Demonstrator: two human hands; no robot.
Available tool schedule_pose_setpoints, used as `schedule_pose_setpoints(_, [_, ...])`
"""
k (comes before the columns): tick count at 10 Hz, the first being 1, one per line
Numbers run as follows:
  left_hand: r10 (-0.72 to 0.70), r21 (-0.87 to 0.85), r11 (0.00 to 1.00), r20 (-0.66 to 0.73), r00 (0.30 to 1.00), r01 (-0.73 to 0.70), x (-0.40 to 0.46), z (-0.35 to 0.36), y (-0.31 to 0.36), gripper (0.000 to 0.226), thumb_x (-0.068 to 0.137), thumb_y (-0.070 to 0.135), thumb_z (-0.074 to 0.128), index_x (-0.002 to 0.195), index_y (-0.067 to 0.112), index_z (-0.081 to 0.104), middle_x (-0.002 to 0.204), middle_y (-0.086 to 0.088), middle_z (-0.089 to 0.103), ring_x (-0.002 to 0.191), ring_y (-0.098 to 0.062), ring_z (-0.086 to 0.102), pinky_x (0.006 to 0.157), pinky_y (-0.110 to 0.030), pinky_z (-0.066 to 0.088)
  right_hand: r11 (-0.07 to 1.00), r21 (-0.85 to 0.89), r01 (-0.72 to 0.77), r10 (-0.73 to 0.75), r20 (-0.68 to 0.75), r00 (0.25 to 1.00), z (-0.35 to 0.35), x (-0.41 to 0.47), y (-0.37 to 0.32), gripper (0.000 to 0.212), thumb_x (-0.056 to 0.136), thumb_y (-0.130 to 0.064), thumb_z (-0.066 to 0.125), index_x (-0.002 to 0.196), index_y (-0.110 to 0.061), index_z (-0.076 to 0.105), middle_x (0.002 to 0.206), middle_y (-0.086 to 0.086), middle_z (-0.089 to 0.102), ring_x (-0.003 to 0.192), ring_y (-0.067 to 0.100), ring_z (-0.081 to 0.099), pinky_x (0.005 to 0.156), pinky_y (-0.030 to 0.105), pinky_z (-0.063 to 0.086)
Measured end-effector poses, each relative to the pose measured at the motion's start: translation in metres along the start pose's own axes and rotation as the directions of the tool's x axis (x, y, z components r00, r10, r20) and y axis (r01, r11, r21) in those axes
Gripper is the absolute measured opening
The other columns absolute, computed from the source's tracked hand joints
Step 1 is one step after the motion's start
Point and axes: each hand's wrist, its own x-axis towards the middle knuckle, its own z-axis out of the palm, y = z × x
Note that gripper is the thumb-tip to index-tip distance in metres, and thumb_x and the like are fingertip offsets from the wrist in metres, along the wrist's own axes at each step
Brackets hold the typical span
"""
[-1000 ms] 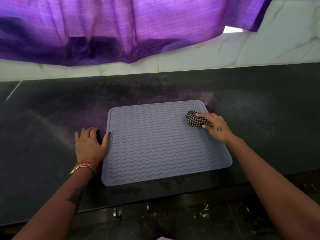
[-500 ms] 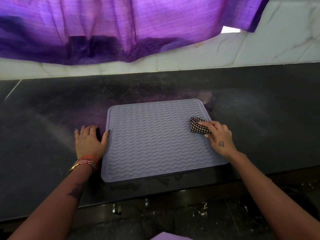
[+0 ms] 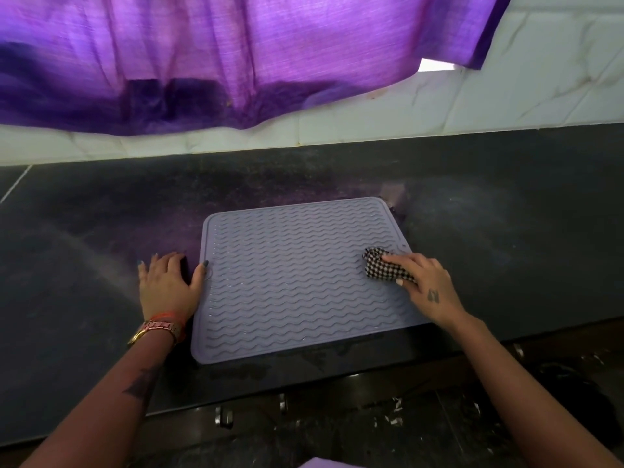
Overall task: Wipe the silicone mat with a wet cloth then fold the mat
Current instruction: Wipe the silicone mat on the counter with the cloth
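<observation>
A grey-lilac silicone mat (image 3: pixel 293 278) with wavy ridges lies flat on the dark counter, its near edge close to the counter's front. My right hand (image 3: pixel 429 285) holds a small black-and-white checked cloth (image 3: pixel 381 268) and presses it on the mat near the right edge. My left hand (image 3: pixel 169 285) lies flat on the counter beside the mat's left edge, with the thumb on the mat's rim.
The dark stone counter (image 3: pixel 506 231) stretches wide left and right of the mat. A purple curtain (image 3: pixel 236 55) hangs over the white tiled wall (image 3: pixel 506 89) behind. The counter's front edge runs just below the mat, with a dark floor beyond.
My right hand has drawn the cloth down the mat's right side, from the far right corner toward me. The left hand has stayed where it was.
</observation>
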Motion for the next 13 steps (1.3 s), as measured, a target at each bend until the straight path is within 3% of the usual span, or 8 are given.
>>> schedule_pose_setpoints(4, [0.009,-0.015,1.0,-0.005,1.0,-0.009,0.0,0.0,0.0,0.068,0.08,0.054,0.037,0.116,0.0,0.058,0.125,-0.022,0.057,0.128,-0.041,0.04,0.114,-0.053,0.016,0.997,0.034,0.068,-0.065,-0.096,0.993,0.006,-0.044,-0.012,0.048,0.083,-0.005,0.064,0.122,-0.032,0.058,0.121,0.001,0.058,0.099,0.029,0.05,0.079,0.038,0.037])
schedule_pose_setpoints(5, [0.014,-0.014,1.0,-0.003,1.0,-0.014,0.0,-0.001,0.0,0.07,0.08,0.055,0.035,0.116,0.0,0.058,0.125,-0.022,0.057,0.128,-0.041,0.04,0.114,-0.053,0.016,0.992,0.125,0.031,-0.023,-0.065,0.998,0.002,-0.038,-0.01,0.049,0.084,-0.005,0.063,0.12,-0.036,0.056,0.121,-0.002,0.057,0.103,0.028,0.05,0.084,0.045,0.041])
schedule_pose_setpoints(7, [0.005,-0.025,1.0,-0.002,1.0,-0.005,0.001,0.001,-0.002,0.068,0.08,0.056,0.036,0.114,0.001,0.059,0.123,-0.022,0.057,0.128,-0.041,0.04,0.114,-0.052,0.015,0.991,0.065,0.117,-0.109,-0.109,0.988,0.008,-0.058,-0.016,0.043,0.08,-0.006,0.062,0.116,-0.028,0.063,0.116,0.003,0.061,0.096,0.03,0.055,0.078,0.04,0.04])
schedule_pose_setpoints(8, [0.008,-0.028,1.0,-0.002,1.0,-0.008,0.002,0.002,-0.002,0.067,0.08,0.056,0.036,0.112,0.002,0.059,0.123,-0.021,0.058,0.127,-0.041,0.041,0.114,-0.052,0.016,0.977,0.186,0.104,-0.092,-0.071,0.993,0.004,-0.055,-0.018,0.054,0.078,0.003,0.067,0.117,-0.033,0.058,0.116,-0.001,0.059,0.101,0.027,0.053,0.084,0.041,0.04])
schedule_pose_setpoints(9, [0.012,-0.03,0.999,-0.007,1.0,-0.013,0.002,0.001,-0.001,0.066,0.08,0.055,0.037,0.111,0.001,0.06,0.121,-0.021,0.058,0.124,-0.041,0.043,0.113,-0.053,0.017,0.968,0.157,0.197,-0.188,-0.07,0.98,0.008,-0.065,-0.028,0.054,0.073,0.007,0.068,0.116,-0.027,0.062,0.115,0.001,0.059,0.102,0.029,0.054,0.086,0.042,0.041])
schedule_pose_setpoints(11, [0.009,-0.028,1.0,0.001,1.0,-0.009,0.001,0.0,-0.001,0.067,0.081,0.055,0.036,0.114,0.001,0.059,0.124,-0.021,0.057,0.127,-0.04,0.041,0.114,-0.05,0.014,0.94,0.293,0.177,-0.178,-0.025,0.984,0.008,-0.067,-0.034,0.055,0.076,0.004,0.066,0.114,-0.035,0.059,0.115,-0.004,0.058,0.107,0.02,0.051,0.092,0.024,0.035])
schedule_pose_setpoints(12, [0.011,-0.022,1.0,0.007,1.0,-0.011,0.001,-0.001,0.0,0.067,0.081,0.055,0.036,0.115,0.001,0.059,0.123,-0.021,0.057,0.127,-0.039,0.041,0.114,-0.05,0.013,0.944,0.258,0.206,-0.214,0.004,0.977,0.011,-0.069,-0.037,0.055,0.075,0.003,0.068,0.112,-0.037,0.061,0.113,-0.004,0.059,0.106,0.019,0.051,0.09,0.033,0.037])
schedule_pose_setpoints(13, [0.014,-0.023,1.0,0.004,1.0,-0.014,0.0,-0.002,0.0,0.067,0.081,0.054,0.036,0.115,0.001,0.058,0.124,-0.022,0.057,0.128,-0.04,0.04,0.115,-0.051,0.014,0.941,0.271,0.204,-0.216,0.017,0.976,0.01,-0.067,-0.038,0.057,0.074,0.003,0.068,0.112,-0.039,0.06,0.113,-0.01,0.058,0.105,0.013,0.05,0.091,0.028,0.036])
